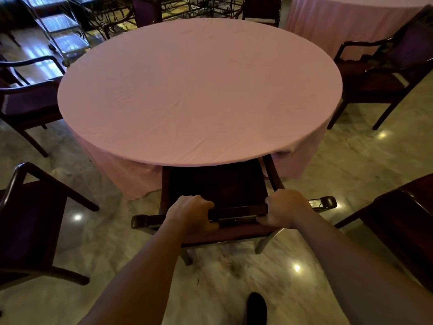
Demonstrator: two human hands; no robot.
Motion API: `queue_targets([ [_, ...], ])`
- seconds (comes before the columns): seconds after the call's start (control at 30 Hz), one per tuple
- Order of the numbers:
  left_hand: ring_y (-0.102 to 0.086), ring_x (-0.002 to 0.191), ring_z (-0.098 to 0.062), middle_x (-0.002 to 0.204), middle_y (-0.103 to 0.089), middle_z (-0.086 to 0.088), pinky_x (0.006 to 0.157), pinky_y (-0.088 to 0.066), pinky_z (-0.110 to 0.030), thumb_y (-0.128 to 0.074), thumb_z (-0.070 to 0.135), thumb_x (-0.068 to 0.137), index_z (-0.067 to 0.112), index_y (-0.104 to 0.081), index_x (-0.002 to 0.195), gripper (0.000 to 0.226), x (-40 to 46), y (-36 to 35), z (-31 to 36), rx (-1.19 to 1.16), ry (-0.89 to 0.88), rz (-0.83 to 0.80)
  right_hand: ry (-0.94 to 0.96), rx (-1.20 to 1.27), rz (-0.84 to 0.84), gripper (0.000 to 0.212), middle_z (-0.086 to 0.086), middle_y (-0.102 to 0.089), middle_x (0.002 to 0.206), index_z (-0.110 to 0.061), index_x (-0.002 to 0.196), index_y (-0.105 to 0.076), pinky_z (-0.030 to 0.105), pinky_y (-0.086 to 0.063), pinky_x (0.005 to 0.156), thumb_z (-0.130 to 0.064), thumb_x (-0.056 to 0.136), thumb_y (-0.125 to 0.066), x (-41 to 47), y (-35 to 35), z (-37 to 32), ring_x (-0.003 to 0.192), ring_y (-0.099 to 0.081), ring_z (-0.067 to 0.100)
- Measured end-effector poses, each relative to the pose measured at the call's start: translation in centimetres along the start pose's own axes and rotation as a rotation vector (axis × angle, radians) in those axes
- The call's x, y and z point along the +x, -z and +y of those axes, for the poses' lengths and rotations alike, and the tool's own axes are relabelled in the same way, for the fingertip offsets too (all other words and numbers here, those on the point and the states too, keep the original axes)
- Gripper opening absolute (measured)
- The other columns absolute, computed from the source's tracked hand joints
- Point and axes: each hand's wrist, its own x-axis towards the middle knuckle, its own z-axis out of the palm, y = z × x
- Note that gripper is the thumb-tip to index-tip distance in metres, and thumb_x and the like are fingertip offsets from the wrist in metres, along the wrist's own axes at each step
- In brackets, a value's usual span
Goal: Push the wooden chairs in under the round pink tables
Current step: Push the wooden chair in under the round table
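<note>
A round table under a pink cloth (199, 90) fills the middle of the view. Directly in front of me stands a dark wooden chair (220, 184), its seat partly beneath the table's near edge. My left hand (191, 213) grips the chair's top back rail on the left. My right hand (284, 207) grips the same rail on the right. Fingers of both hands curl over the rail.
Other dark wooden armchairs stand around the table: near left (30, 221), far left (25, 99), far right (384, 73) and near right (403, 221). A second pink table (346, 19) is at the back right. A metal trolley (58, 26) stands back left. My shoe (256, 308) is on the marble floor.
</note>
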Motion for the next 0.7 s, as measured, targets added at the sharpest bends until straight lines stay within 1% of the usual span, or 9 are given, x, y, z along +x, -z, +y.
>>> queue_targets([
  [0.13, -0.066, 0.081, -0.018, 0.092, -0.066, 0.007, 0.074, -0.053, -0.035, -0.058, 0.067, 0.087, 0.027, -0.066, 0.106, 0.045, -0.1, -0.1, 0.2, 0.017, 0.03, -0.015, -0.004, 0.021, -0.004, 0.052, 0.002, -0.07, 0.091, -0.022, 0.091, -0.07, 0.036, -0.052, 0.071, -0.07, 0.079, -0.056, -0.2, -0.3, -0.1, 0.091, -0.068, 0.027],
  [0.27, -0.065, 0.08, -0.018, 0.091, -0.066, 0.006, 0.068, -0.047, -0.034, -0.055, 0.068, 0.087, 0.027, -0.064, 0.103, 0.045, -0.5, -0.1, 0.8, 0.051, 0.07, -0.011, -0.035, 0.044, 0.033, 0.051, 0.001, -0.069, 0.095, -0.022, 0.095, -0.063, 0.036, -0.043, 0.068, -0.071, 0.08, -0.056, -0.8, -0.9, -0.4, 0.095, -0.066, 0.027],
  [0.37, -0.064, 0.079, -0.016, 0.088, -0.063, 0.006, 0.067, -0.048, -0.032, -0.057, 0.065, 0.088, 0.027, -0.062, 0.103, 0.041, -0.9, -0.1, 1.3, 0.03, 0.103, -0.013, -0.078, 0.072, 0.056, 0.046, 0.002, -0.067, 0.103, -0.022, 0.101, -0.06, 0.039, -0.04, 0.075, -0.064, 0.083, -0.059, -1.5, -0.7, -0.9, 0.103, -0.062, 0.027],
  [0.43, -0.065, 0.081, -0.015, 0.091, -0.064, 0.006, 0.067, -0.049, -0.031, -0.06, 0.059, 0.089, 0.026, -0.062, 0.106, 0.038, -1.3, 0.0, 1.7, -0.023, 0.119, -0.002, -0.105, 0.139, 0.046, 0.039, 0.002, -0.065, 0.11, -0.022, 0.107, -0.058, 0.041, -0.042, 0.083, -0.054, 0.085, -0.062, -2.6, -0.4, -1.2, 0.109, -0.058, 0.028],
  [0.47, -0.065, 0.082, -0.016, 0.093, -0.065, 0.006, 0.068, -0.051, -0.032, -0.061, 0.056, 0.09, 0.025, -0.062, 0.107, 0.036, -1.5, 0.1, 2.1, -0.05, 0.122, 0.004, -0.11, 0.171, 0.044, 0.04, 0.002, -0.064, 0.113, -0.023, 0.112, -0.057, 0.041, -0.042, 0.088, -0.052, 0.085, -0.062, -3.3, -0.3, -1.2, 0.112, -0.057, 0.028],
  [0.57, -0.064, 0.086, -0.019, 0.097, -0.063, 0.002, 0.076, -0.059, -0.039, -0.063, 0.048, 0.091, 0.021, -0.058, 0.114, 0.036, -2.3, 0.5, 3.1, -0.081, 0.119, -0.002, -0.112, 0.264, 0.052, 0.055, 0.002, -0.06, 0.128, -0.022, 0.133, -0.054, 0.041, -0.038, 0.101, -0.048, 0.086, -0.064, -5.5, 0.3, -1.2, 0.123, -0.053, 0.027],
  [0.63, -0.064, 0.092, -0.022, 0.104, -0.063, -0.001, 0.081, -0.059, -0.043, -0.063, 0.046, 0.091, 0.018, -0.056, 0.117, 0.039, -2.7, 1.0, 4.1, -0.051, 0.096, 0.006, -0.13, 0.399, 0.068, 0.064, 0.002, -0.054, 0.143, -0.018, 0.144, -0.051, 0.04, -0.039, 0.107, -0.044, 0.088, -0.067, -7.4, 1.0, -1.2, 0.134, -0.046, 0.026],
  [0.67, -0.063, 0.095, -0.024, 0.107, -0.063, -0.002, 0.083, -0.058, -0.044, -0.063, 0.047, 0.091, 0.017, -0.056, 0.117, 0.04, -2.9, 1.4, 4.8, -0.028, 0.076, 0.013, -0.154, 0.486, 0.067, 0.062, 0.002, -0.05, 0.149, -0.015, 0.144, -0.053, 0.039, -0.04, 0.108, -0.041, 0.089, -0.068, -8.6, 1.3, -1.2, 0.138, -0.043, 0.025],
  [0.7, -0.063, 0.098, -0.025, 0.11, -0.063, -0.003, 0.084, -0.057, -0.045, -0.062, 0.049, 0.091, 0.017, -0.057, 0.118, 0.042, -3.0, 1.7, 5.4, -0.012, 0.06, 0.023, -0.18, 0.556, 0.071, 0.054, 0.0, -0.05, 0.149, -0.015, 0.137, -0.06, 0.039, -0.044, 0.105, -0.039, 0.09, -0.068, -9.6, 1.4, -1.0, 0.138, -0.045, 0.025],
])
